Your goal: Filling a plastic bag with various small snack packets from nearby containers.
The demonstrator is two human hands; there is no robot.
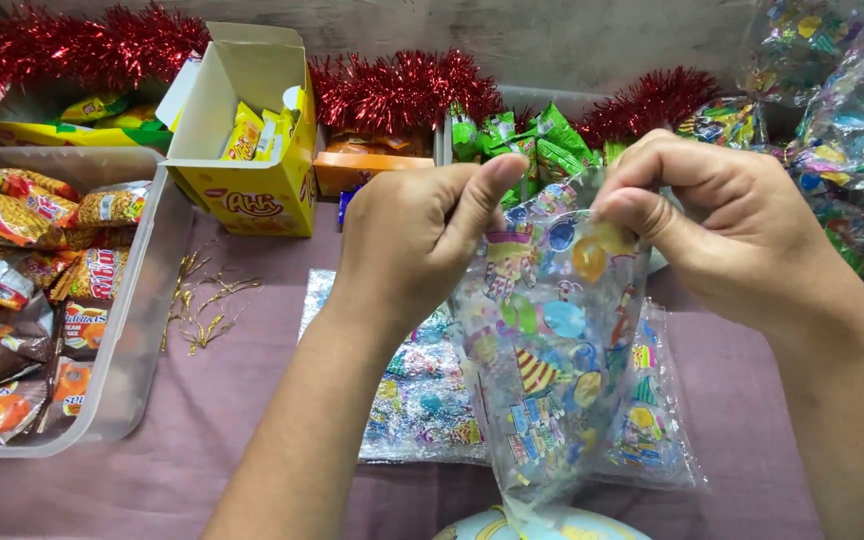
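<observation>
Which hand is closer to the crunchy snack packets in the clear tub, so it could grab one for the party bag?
Probably the left hand. Both hands pinch the printed party bag's top, but the clear tub of snack packets sits on its side. The right hand would have to cross over.

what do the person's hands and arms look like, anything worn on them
Both are bare. The left hand and right hand wear no gloves, and no rings show on the fingers in view. Both forearms are uncovered up to the picture's lower edge, with no sleeve, watch or bracelet visible. The nails are short and unpainted. A small dark patch at the lower right corner is too cut off to identify.
</observation>
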